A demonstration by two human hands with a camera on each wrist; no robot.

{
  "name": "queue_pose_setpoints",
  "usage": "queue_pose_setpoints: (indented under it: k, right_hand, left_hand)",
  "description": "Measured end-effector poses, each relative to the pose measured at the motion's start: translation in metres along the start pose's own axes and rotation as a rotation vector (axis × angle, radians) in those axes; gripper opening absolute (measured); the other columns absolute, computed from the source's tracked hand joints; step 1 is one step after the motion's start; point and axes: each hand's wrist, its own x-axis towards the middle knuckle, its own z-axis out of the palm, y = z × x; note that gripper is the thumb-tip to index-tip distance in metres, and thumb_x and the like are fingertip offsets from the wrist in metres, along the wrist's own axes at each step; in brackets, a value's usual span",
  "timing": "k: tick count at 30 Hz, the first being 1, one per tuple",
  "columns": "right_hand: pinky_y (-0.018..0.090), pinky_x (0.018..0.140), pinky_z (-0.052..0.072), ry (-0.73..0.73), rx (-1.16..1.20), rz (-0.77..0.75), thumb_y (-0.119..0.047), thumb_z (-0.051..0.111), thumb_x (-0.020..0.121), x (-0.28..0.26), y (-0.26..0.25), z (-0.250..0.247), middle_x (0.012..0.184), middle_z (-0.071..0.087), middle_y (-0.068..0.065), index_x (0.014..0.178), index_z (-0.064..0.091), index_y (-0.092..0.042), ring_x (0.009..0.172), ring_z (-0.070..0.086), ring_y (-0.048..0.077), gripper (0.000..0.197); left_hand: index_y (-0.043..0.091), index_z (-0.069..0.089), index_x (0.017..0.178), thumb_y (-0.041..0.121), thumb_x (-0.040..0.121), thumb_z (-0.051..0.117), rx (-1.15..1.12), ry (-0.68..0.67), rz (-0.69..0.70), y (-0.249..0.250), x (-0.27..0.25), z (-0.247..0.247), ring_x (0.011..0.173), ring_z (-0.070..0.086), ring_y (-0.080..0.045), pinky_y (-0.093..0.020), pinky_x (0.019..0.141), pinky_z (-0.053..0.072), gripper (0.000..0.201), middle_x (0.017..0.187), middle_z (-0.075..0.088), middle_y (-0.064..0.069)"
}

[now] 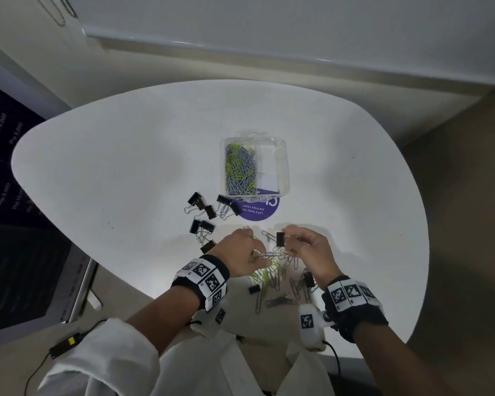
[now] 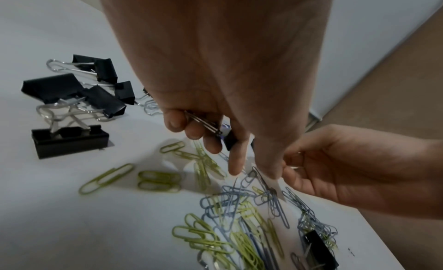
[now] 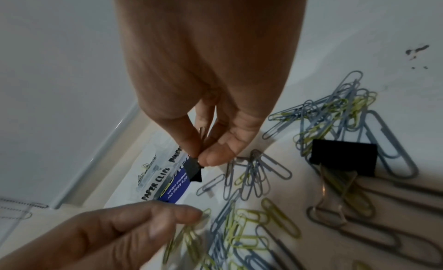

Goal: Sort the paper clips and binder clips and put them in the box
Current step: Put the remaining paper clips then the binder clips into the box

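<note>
Right hand [image 1: 309, 250]: pinches one black binder clip [image 1: 280, 239] by its handles. Left hand [image 1: 240, 252]: fingers curled, pinching paper clips [image 1: 269, 255] above the table [image 1: 126, 172].

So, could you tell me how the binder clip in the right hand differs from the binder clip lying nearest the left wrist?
The held binder clip is lifted off the table, pinched by the right hand; the standing binder clip rests untouched on the table. The held one hangs body down from its wire handles; the standing one sits with handles up. Both are black with silver wire handles.
</note>
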Motion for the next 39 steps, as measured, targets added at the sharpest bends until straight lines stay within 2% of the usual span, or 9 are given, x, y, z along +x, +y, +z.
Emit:
queue_pose_setpoints:
  k: [6,11,15,18,21,26,31,34,39]
  right_hand:
    - [0.024,0.067,0.056,-0.134,0.037,-0.048,0.004,0.06,0.093,0.0,-0.001,0.003,0.089,0.069,0.018,0.105,0.071,-0.001,0.074,0.063,0.021,0.018]
    - [0.036,0.081,0.059,-0.179,0.0,-0.139,-0.006,0.068,0.09,0.0,-0.005,0.014,0.094,0.075,0.014,0.108,0.068,-0.015,0.08,0.07,0.023,0.019]
    - [0.028,0.084,0.055,-0.071,-0.438,-0.27,-0.022,0.081,0.08,0.012,0.008,0.007,0.097,0.065,-0.003,0.102,0.069,-0.028,0.095,0.065,0.02,0.027]
    - [0.013,0.094,0.041,-0.093,-0.741,-0.353,-0.025,0.081,0.077,0.015,0.019,-0.001,0.116,0.048,-0.006,0.119,0.063,-0.029,0.115,0.042,0.013,0.046]
    - [0.024,0.101,0.038,-0.167,-0.918,-0.4,-0.023,0.079,0.079,0.013,0.025,-0.001,0.125,0.044,-0.004,0.132,0.056,-0.024,0.116,0.037,0.014,0.057]
    - [0.031,0.097,0.045,-0.281,-0.92,-0.446,-0.014,0.071,0.086,0.006,0.031,-0.001,0.111,0.054,-0.006,0.116,0.067,-0.02,0.107,0.05,0.011,0.031]
    - [0.03,0.094,0.051,-0.181,-0.783,-0.426,-0.023,0.08,0.078,0.003,0.036,-0.032,0.108,0.053,-0.014,0.106,0.066,-0.027,0.109,0.051,0.013,0.032]
    - [0.028,0.092,0.047,-0.08,-0.918,-0.381,-0.038,0.084,0.07,0.0,0.037,-0.056,0.11,0.05,-0.014,0.107,0.062,-0.032,0.107,0.044,0.011,0.043]
    - [0.025,0.089,0.039,-0.112,-0.934,-0.37,-0.055,0.081,0.068,-0.006,0.04,-0.051,0.111,0.048,-0.014,0.116,0.06,-0.029,0.107,0.041,0.008,0.058]
  left_hand:
    - [0.022,0.063,0.12,0.046,0.096,0.047,-0.279,0.21,-0.118,0.016,-0.003,-0.009,0.094,0.051,-0.012,-0.027,0.09,0.041,0.038,0.096,0.051,0.005]
    - [0.011,0.063,0.095,0.036,0.098,0.05,-0.448,0.214,-0.151,0.021,-0.002,-0.02,0.068,0.052,-0.012,-0.026,0.063,0.038,0.028,0.077,0.057,0.002]
    - [0.012,0.056,0.088,0.034,0.099,0.042,-0.213,0.352,-0.102,-0.007,-0.004,-0.036,0.07,0.049,-0.017,-0.03,0.063,0.039,0.028,0.081,0.054,-0.005]
    - [0.009,0.057,0.094,0.029,0.097,0.045,0.067,0.447,-0.14,-0.036,-0.009,-0.051,0.082,0.045,-0.024,-0.036,0.072,0.042,0.023,0.085,0.047,-0.005]
    - [0.005,0.061,0.1,0.023,0.095,0.052,0.169,0.423,-0.176,-0.055,-0.011,-0.057,0.091,0.046,-0.033,-0.044,0.079,0.044,0.021,0.092,0.049,-0.013]
    - [0.007,0.06,0.111,0.015,0.092,0.056,0.177,0.396,-0.176,-0.058,-0.014,-0.054,0.097,0.046,-0.034,-0.043,0.083,0.044,0.021,0.104,0.049,-0.014]
    - [0.016,0.059,0.111,0.015,0.083,0.062,0.391,0.527,-0.119,-0.039,-0.023,-0.044,0.096,0.047,-0.032,-0.045,0.085,0.037,0.029,0.109,0.052,-0.008]
    - [0.014,0.06,0.11,0.024,0.086,0.064,0.336,0.382,0.085,-0.028,-0.029,-0.031,0.096,0.05,-0.027,-0.042,0.084,0.044,0.026,0.107,0.052,-0.006]
    - [0.017,0.038,0.142,0.037,0.084,0.068,0.289,0.012,0.17,-0.006,-0.022,0.004,0.121,0.039,-0.021,-0.033,0.101,0.037,0.068,0.134,0.04,-0.006]
